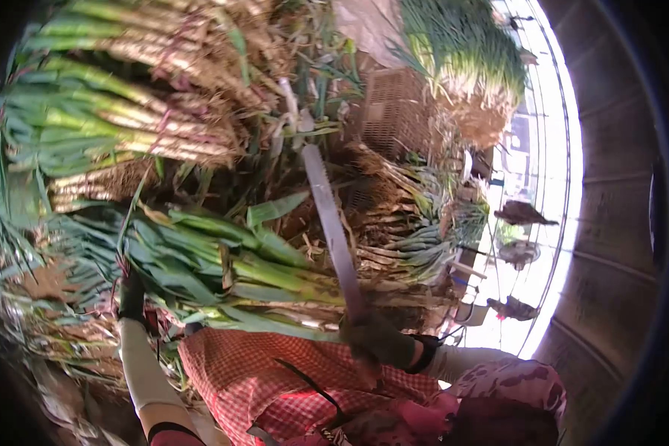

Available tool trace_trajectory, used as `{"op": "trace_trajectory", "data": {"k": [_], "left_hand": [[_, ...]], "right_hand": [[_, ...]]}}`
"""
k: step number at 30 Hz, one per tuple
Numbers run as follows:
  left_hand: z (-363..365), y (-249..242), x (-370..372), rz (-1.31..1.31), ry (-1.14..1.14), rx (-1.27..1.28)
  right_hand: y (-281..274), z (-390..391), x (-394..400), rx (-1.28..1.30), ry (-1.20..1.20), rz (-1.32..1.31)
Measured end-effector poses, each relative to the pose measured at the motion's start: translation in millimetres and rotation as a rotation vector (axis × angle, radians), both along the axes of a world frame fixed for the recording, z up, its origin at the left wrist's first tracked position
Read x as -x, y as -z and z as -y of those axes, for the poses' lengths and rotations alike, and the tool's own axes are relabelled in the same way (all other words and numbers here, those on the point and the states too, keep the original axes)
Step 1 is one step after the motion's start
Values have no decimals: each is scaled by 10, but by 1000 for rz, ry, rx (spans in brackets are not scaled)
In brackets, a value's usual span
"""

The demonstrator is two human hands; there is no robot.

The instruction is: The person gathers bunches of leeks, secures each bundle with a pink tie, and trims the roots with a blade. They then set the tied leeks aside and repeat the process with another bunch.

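Trimming leeks (223,260): left hand (131,293) grips the bunch, right hand (375,338) clasps a long blade (333,230); next likely a careful cut.

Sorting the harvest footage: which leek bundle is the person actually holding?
The bundle lying across the lap, gripped by the left hand; the others sit stacked behind, untouched.

Green leek bundle (223,267), grey blade (331,223), red-white check apron (275,372), dark gloves on hands.
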State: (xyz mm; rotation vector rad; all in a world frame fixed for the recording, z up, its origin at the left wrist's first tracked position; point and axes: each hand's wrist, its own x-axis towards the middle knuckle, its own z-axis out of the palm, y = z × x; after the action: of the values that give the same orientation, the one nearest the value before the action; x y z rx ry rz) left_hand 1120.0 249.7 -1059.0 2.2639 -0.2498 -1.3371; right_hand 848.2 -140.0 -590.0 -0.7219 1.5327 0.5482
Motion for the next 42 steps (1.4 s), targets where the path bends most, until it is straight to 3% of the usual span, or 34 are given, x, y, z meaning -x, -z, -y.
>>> {"op": "trace_trajectory", "data": {"k": [2, 4, 6, 7, 8, 10, 12, 14, 15, 17, 20, 23, 25, 27, 29, 31, 34, 35, 37, 39, 42], "left_hand": [[312, -478, 13, -366, -565, 278], [338, -665, -18, -263, -466, 103], [523, -1152, -15, -325, -552, 134], [527, -1257, 77, 2, -319, 240], [496, -1432, 70, -259, -476, 244], [687, -1904, 149, -367, -689, 219], [261, -1861, 11, -119, -191, 130], [758, -2524, 193, -255, -509, 166], [834, -2654, 223, -227, -527, 149], [962, -2934, 230, -149, -480, 109], [1317, -3353, 228, -12, -370, 68], [1914, -3708, 215, 109, -243, 63], [2387, -3968, 188, 182, -126, 65], [3220, -4472, 353, 278, 87, -60], [4351, -5116, 825, 263, 196, 36], [4927, -5255, 890, 236, 285, -39], [5835, -5203, 1139, 114, 350, 281], [6123, -5036, 1136, -138, 231, 380], [6783, -4871, 1237, -203, 383, 412], [7678, -5169, 2006, 54, 700, 555], [8621, -5280, 2884, 211, 970, 870]], "right_hand": [[-54, 51, 158, -18, 10, 26], [-120, 122, 277, -43, 59, 69], [-144, 223, 371, -37, 74, 124], [-176, 263, 429, -12, 68, 150], [-207, 292, 500, 11, 65, 172], [-272, 358, 738, -25, 117, 126], [-443, 473, 889, -46, 172, 67], [-699, 655, 931, -51, 238, 0], [-738, 697, 1046, -71, 257, 2], [-742, 767, 1336, -121, 296, 17], [-556, 671, 1936, 29, 444, 241], [-777, 1045, 2089, -32, 605, 243], [-894, 1339, 2217, -32, 565, 135], [-952, 1551, 2418, -13, 559, 105], [-964, 1714, 2674, 26, 590, 149], [-812, 1655, 3042, 148, 458, 253], [-605, 1479, 3425, 423, 351, 327], [-667, 1507, 3421, 459, 473, 329], [-924, 1752, 3342, 494, 843, 341], [-780, 1684, 3396, 395, 1280, 365], [-459, 1198, 3489, 517, 1176, 264]]}}
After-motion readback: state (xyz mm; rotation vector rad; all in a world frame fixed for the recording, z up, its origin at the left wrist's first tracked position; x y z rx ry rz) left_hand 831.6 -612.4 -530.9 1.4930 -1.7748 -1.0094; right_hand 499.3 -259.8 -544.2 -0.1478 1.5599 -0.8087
